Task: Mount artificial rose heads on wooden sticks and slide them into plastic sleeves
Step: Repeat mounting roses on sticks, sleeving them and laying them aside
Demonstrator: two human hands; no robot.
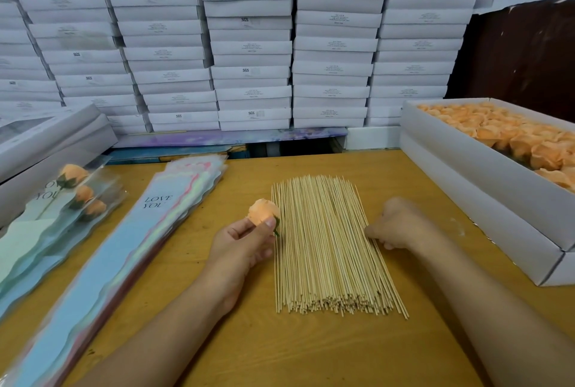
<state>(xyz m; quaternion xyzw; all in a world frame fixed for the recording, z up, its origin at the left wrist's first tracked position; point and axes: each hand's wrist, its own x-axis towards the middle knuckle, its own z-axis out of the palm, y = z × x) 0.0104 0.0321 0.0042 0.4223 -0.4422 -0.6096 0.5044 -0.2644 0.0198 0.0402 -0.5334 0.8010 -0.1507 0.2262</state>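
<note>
Now left hand [245,243] pinches rose head [264,212]; right hand [396,225] touches sticks [326,246].

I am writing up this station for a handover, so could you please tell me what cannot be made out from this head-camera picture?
- Right hand, head view: its fingertips curl under at the edge of the wooden sticks, so whether it pinches a stick is hidden.
- Box of rose heads: cut off by the right edge.
- Finished sleeved roses: blurred and cut off by the left edge, so no count.
- Stacked white boxes: small print unreadable.
</note>
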